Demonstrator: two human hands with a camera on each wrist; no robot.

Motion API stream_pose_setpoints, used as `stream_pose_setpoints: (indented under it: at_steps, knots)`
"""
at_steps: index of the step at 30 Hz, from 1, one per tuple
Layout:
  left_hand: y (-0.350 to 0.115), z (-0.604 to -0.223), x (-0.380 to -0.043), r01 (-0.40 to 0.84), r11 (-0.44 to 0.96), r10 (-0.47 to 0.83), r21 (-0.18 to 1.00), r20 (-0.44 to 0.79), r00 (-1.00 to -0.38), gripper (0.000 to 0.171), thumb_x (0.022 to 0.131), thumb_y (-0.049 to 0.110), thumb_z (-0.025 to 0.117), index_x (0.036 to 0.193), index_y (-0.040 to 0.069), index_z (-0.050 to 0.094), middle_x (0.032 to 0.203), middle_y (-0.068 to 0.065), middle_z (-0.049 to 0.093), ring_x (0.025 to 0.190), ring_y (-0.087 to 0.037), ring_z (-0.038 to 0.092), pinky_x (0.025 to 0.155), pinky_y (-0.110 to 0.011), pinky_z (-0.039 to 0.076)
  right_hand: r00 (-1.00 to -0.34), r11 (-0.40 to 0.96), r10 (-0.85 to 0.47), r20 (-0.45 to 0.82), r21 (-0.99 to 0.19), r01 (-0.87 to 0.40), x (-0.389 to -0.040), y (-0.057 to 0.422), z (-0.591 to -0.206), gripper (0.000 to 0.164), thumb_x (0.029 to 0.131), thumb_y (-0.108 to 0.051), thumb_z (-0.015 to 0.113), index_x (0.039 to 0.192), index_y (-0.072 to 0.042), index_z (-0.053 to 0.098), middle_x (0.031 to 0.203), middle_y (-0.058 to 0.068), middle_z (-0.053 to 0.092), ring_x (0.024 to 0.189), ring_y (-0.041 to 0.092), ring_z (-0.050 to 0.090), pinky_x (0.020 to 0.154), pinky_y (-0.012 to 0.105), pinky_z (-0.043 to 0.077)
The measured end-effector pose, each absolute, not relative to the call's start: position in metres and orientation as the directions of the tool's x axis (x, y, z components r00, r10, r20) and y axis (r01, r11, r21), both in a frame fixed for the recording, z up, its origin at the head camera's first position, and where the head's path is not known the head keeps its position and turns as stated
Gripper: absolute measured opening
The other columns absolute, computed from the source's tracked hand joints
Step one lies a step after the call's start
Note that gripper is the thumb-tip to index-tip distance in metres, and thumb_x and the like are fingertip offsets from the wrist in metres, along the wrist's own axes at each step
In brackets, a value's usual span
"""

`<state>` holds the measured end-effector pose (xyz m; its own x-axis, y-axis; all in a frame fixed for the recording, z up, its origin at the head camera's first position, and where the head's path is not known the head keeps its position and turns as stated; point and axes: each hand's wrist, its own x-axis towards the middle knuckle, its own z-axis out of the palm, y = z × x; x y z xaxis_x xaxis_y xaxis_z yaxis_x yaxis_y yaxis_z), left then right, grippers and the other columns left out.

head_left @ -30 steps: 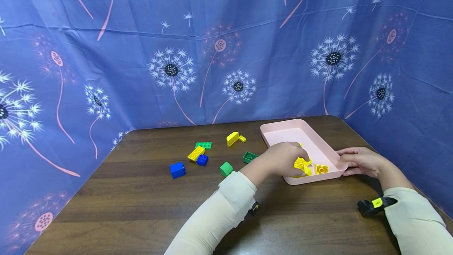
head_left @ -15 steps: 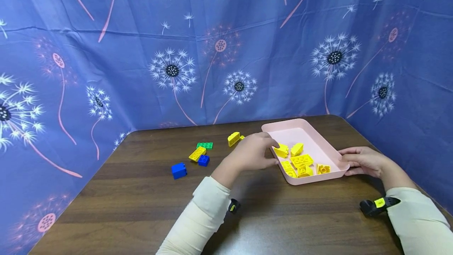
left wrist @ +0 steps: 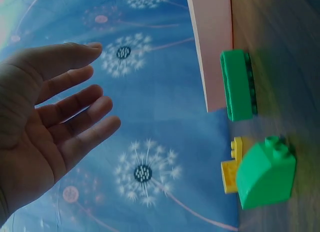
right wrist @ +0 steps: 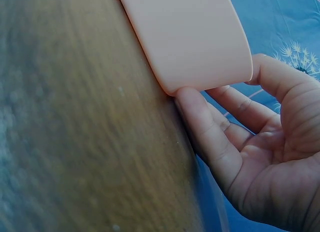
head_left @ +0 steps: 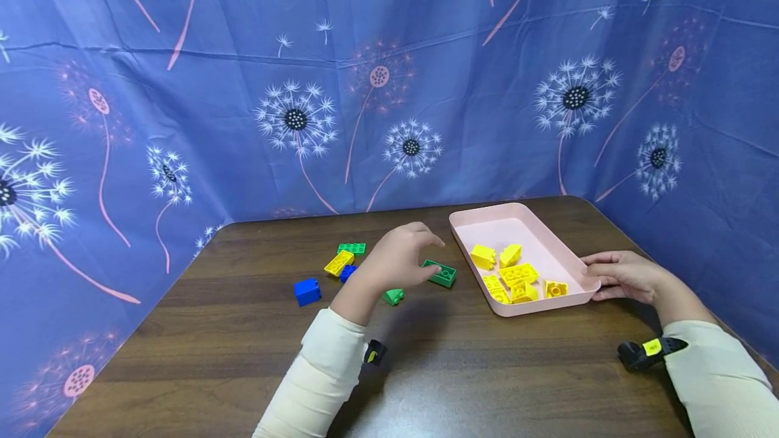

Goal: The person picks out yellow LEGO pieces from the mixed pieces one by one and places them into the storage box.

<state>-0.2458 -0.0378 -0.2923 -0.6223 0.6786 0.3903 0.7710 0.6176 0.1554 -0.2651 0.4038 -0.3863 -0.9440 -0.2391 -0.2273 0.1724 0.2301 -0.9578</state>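
My left hand (head_left: 398, 259) hovers over the table with thumb and fingers spread apart and nothing between them. Close by its fingertips lies a green rectangular toy brick (head_left: 443, 274), studs down in the left wrist view. Below the hand sits a green curved-top brick (left wrist: 267, 174), partly covered by the hand in the head view. My right hand (head_left: 627, 277) holds the near right corner of a pink tray (right wrist: 195, 42), fingers and thumb at its rim and lower edge. Inside the tray are several yellow bricks (head_left: 518, 274), loosely grouped at the near end.
Left of my left hand lie a blue brick (head_left: 307, 291), a yellow brick (head_left: 339, 263), a flat green brick (head_left: 351, 248) and a small blue brick (head_left: 347, 272), partly hidden. Small yellow bricks (left wrist: 230, 176) show behind the curved green one. A patterned blue cloth (head_left: 389, 86) borders the table.
My left hand has left the yellow bricks in the tray and moved left, out over the table by the green bricks. My right hand stays at the tray's corner.
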Motion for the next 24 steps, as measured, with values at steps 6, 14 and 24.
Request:
stream_pose_setpoints:
  at_steps: [6,14,24]
  knots:
    - [-0.059,-0.291,-0.252,0.735,0.645,0.6,0.21,0.455,-0.657,0.032,0.082,0.022,0.079,0.111,0.012,0.072,0.108,-0.001,0.065,0.097,-0.014,0.06,0.085,-0.03,0.05,-0.938,0.2,-0.266,-0.223,-0.965,0.172,-0.265,0.404,-0.387,0.022,0.092,-0.007,0.059,0.112,-0.008,0.069,0.098,0.001,0.067,0.081,0.021,0.068,0.073,0.041,0.058]
    - [-0.087,-0.285,-0.265,0.669,0.703,0.5,0.243,0.499,-0.707,0.033,0.078,0.016,0.082,0.109,0.007,0.072,0.103,-0.006,0.067,0.091,-0.021,0.063,0.078,-0.033,0.052,-0.94,0.197,-0.258,-0.222,-0.965,0.174,-0.266,0.405,-0.386,0.021,0.092,-0.006,0.06,0.107,-0.017,0.071,0.098,0.0,0.067,0.081,0.021,0.069,0.073,0.04,0.058]
    - [-0.115,-0.29,-0.279,0.552,0.766,0.402,0.33,0.423,-0.812,0.037,0.081,0.02,0.081,0.114,0.008,0.071,0.11,-0.007,0.066,0.099,-0.026,0.062,0.084,-0.039,0.051,-0.929,0.171,-0.31,-0.204,-0.973,0.157,-0.264,0.405,-0.385,0.026,0.094,-0.005,0.057,0.097,-0.026,0.072,0.096,-0.002,0.068,0.081,0.02,0.069,0.072,0.039,0.058]
